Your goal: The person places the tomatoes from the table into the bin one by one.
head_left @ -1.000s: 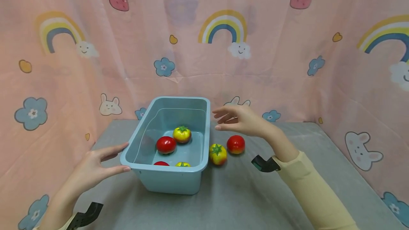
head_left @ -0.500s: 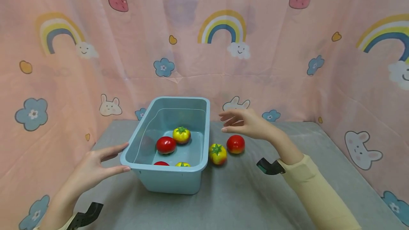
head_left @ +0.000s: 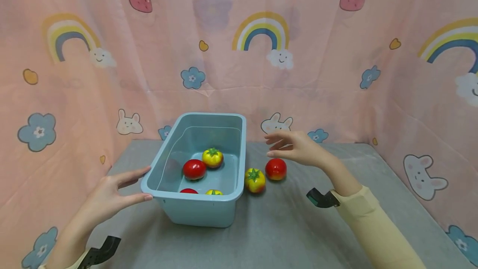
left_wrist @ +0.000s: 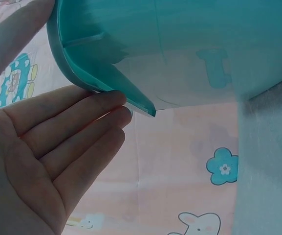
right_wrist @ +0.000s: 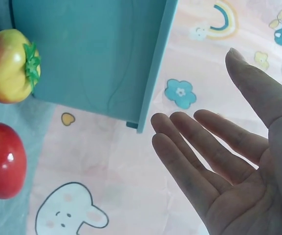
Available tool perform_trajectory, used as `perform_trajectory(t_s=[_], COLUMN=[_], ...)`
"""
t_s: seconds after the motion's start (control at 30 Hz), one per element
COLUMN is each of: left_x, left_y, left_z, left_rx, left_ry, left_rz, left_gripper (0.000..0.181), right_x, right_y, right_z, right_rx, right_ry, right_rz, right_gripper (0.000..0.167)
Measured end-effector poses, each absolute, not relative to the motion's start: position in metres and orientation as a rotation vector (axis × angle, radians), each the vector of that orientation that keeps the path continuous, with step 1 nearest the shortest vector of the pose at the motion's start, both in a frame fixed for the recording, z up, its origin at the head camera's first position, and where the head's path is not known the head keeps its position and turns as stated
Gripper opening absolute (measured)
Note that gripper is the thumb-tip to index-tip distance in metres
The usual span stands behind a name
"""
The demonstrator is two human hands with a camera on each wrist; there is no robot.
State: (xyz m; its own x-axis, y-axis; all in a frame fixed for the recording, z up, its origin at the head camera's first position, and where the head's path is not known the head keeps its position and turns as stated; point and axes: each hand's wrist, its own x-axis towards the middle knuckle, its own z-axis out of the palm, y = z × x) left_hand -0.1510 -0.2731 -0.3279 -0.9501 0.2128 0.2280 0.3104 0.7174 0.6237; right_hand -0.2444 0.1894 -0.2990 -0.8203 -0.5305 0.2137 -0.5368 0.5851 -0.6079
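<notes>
A light blue bin [head_left: 198, 211] stands on the grey table, holding a red tomato [head_left: 194, 169], a yellow-green one [head_left: 212, 158] and parts of two others near its front wall. My left hand [head_left: 108, 198] touches the bin's left rim with its fingertips and thumb; in the left wrist view the hand [left_wrist: 57, 147] has its fingers extended against the rim. Right of the bin, a yellow tomato [head_left: 255, 180] and a red tomato [head_left: 276, 169] sit on the table. Just above the red one hovers my right hand [head_left: 296, 147], fingers loosely bent, holding nothing.
The grey table [head_left: 291, 227] reaches to a pink curtain [head_left: 239, 90] printed with rainbows, flowers and rabbits, which hangs behind and at both sides. A black wrist mount [head_left: 323, 198] sits at the right sleeve, another [head_left: 101, 252] at the left.
My right hand has moved away from the bin's right rim, to the right and slightly lower, over the red tomato. The left hand, bin and tomatoes have stayed in place.
</notes>
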Motion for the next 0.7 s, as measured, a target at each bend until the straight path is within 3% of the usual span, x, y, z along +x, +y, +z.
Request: perform_trajectory(t_s=[0.7], left_x=[-0.152], left_y=[-0.273], left_z=[-0.329], left_rx=[-0.412], left_ry=[-2.782], left_rz=[-1.033], left_gripper=[0.069], right_x=[-0.251], right_y=[0.211], right_z=[-0.32], right_rx=[0.86], right_ry=[-2.805], right_rz=[1.083], right_gripper=[0.043])
